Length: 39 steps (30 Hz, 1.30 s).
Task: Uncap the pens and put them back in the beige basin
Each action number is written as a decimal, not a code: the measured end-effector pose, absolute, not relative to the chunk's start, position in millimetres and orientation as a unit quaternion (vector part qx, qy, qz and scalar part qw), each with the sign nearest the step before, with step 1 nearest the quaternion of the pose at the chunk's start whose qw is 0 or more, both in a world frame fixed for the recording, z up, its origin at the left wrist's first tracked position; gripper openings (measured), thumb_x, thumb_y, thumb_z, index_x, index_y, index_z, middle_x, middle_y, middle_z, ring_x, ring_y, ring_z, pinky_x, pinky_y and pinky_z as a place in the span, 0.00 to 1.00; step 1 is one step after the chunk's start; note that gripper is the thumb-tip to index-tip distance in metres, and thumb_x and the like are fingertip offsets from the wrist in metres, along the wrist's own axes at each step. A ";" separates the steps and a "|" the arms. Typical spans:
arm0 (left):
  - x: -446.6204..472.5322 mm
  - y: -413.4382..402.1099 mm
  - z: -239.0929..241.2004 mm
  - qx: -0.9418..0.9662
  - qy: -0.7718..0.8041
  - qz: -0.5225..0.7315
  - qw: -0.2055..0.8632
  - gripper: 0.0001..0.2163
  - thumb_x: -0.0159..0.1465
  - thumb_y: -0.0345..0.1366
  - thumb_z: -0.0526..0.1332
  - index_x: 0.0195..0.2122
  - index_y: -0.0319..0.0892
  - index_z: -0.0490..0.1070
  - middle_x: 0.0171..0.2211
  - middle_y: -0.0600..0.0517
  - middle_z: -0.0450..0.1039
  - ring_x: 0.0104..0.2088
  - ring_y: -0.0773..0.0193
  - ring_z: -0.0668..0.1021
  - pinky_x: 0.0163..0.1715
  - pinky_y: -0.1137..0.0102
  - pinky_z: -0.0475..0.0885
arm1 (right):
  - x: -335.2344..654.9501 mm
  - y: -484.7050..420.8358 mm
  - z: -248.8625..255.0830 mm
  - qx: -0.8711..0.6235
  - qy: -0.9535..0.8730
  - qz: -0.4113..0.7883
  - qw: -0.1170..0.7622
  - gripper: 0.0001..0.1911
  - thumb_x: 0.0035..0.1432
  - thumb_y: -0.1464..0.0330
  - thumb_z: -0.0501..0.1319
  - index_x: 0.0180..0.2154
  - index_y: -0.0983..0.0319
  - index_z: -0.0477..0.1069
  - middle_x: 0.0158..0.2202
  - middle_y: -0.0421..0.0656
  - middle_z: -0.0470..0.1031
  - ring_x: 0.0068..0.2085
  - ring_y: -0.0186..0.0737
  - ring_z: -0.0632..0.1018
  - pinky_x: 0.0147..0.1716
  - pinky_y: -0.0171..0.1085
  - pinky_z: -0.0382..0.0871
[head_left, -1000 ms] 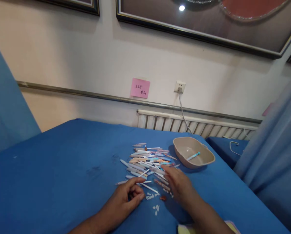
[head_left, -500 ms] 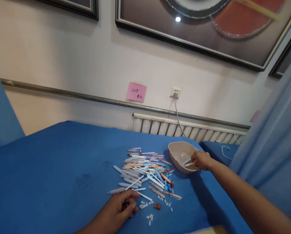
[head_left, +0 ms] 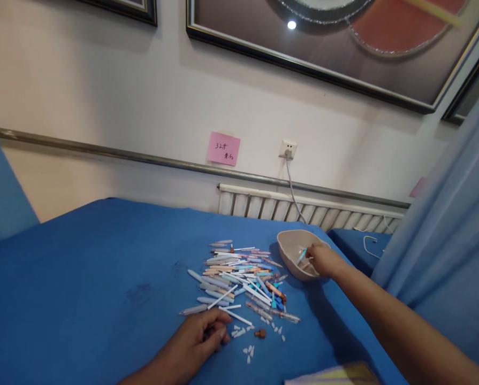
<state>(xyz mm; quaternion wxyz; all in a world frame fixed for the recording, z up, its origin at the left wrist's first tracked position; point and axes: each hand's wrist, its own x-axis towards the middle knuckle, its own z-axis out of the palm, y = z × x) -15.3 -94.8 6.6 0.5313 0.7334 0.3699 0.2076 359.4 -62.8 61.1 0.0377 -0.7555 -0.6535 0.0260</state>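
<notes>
My right hand (head_left: pixel 321 260) reaches into a beige bowl (head_left: pixel 289 251) at the right, its fingers pinched on a slim light-blue pen part (head_left: pixel 302 256). A paler stick lies by the fingertips in the bowl, partly hidden. On the blue cloth, my left hand (head_left: pixel 201 342) rests with loosely curled fingers and a gap at the thumb; I see nothing held in it. Just beyond it spreads a heap of pens and pen parts (head_left: pixel 239 275). White tubes (head_left: pixel 236 316) lie nearest its fingers. Small white tips (head_left: pixel 239 332) and a brown piece (head_left: pixel 260 333) sit to its right.
A blue cloth (head_left: pixel 82 289) covers the table. Behind stand a white radiator (head_left: pixel 263 203) and a rail (head_left: pixel 143 156), with a cable hanging from a wall socket (head_left: pixel 288 149). A blue curtain (head_left: pixel 443 224) hangs at right. A yellowish flat item (head_left: pixel 335 375) lies at the bottom edge.
My right hand has shifted slightly left inside the bowl, and the light-blue part now stands more upright at its fingertips. My left hand has barely moved. The view has shifted slightly.
</notes>
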 end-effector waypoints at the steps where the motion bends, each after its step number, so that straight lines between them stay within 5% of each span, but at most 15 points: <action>1: -15.0 -94.6 6.6 0.733 0.369 0.210 0.531 0.11 0.60 0.40 0.56 0.41 0.42 0.70 0.31 0.53 0.76 0.31 0.64 0.76 0.34 0.72 0.69 | 349.4 -66.4 66.4 -0.751 -0.658 0.019 0.060 0.09 0.53 0.76 0.57 0.36 0.65 0.75 0.41 0.51 0.74 0.43 0.46 0.74 0.41 0.39 0.63; 6: -13.9 -94.6 6.8 0.734 0.358 0.219 0.535 0.12 0.60 0.41 0.56 0.41 0.40 0.70 0.31 0.51 0.75 0.31 0.63 0.76 0.33 0.71 0.69 | 277.2 -93.4 84.8 -0.707 -0.679 0.025 0.197 0.12 0.61 0.66 0.50 0.38 0.60 0.71 0.36 0.43 0.75 0.37 0.38 0.74 0.36 0.33 0.64; 9: -13.7 -95.8 7.7 0.736 0.351 0.224 0.534 0.12 0.61 0.41 0.55 0.40 0.40 0.69 0.30 0.51 0.75 0.30 0.63 0.75 0.33 0.72 0.69 | 234.1 -112.5 79.7 -0.617 -0.647 0.196 0.404 0.11 0.58 0.62 0.54 0.32 0.61 0.70 0.28 0.40 0.73 0.30 0.36 0.73 0.29 0.32 0.64; 12: -13.5 -96.5 7.7 0.740 0.346 0.228 0.530 0.11 0.61 0.40 0.55 0.40 0.40 0.69 0.30 0.51 0.76 0.29 0.64 0.76 0.32 0.72 0.69 | 212.4 -123.8 58.1 -0.593 -0.613 0.274 0.444 0.11 0.55 0.61 0.56 0.29 0.61 0.70 0.22 0.37 0.69 0.24 0.34 0.69 0.24 0.31 0.61; 19: -18.7 -83.6 10.0 0.706 0.408 0.320 0.482 0.12 0.58 0.41 0.56 0.38 0.40 0.70 0.28 0.53 0.75 0.24 0.66 0.74 0.27 0.73 0.68 | 236.2 -114.1 -10.4 -0.666 -0.602 0.225 0.378 0.09 0.52 0.65 0.55 0.27 0.62 0.71 0.23 0.39 0.72 0.25 0.36 0.71 0.25 0.32 0.61; 25: -29.5 -60.6 14.0 0.630 0.489 0.421 0.432 0.13 0.56 0.43 0.57 0.37 0.39 0.70 0.28 0.52 0.75 0.26 0.64 0.75 0.26 0.72 0.70 | 233.9 -112.0 -16.2 -0.651 -0.642 0.201 0.351 0.07 0.53 0.68 0.55 0.29 0.60 0.71 0.26 0.40 0.74 0.29 0.37 0.73 0.29 0.33 0.62; 39: -25.8 -71.1 11.3 0.839 0.433 0.254 0.209 0.11 0.59 0.35 0.59 0.43 0.46 0.72 0.37 0.52 0.74 0.39 0.60 0.74 0.40 0.68 0.67 | 187.6 -138.8 2.1 -0.566 -0.757 0.176 0.274 0.09 0.55 0.71 0.57 0.39 0.58 0.70 0.36 0.41 0.74 0.38 0.37 0.73 0.37 0.33 0.63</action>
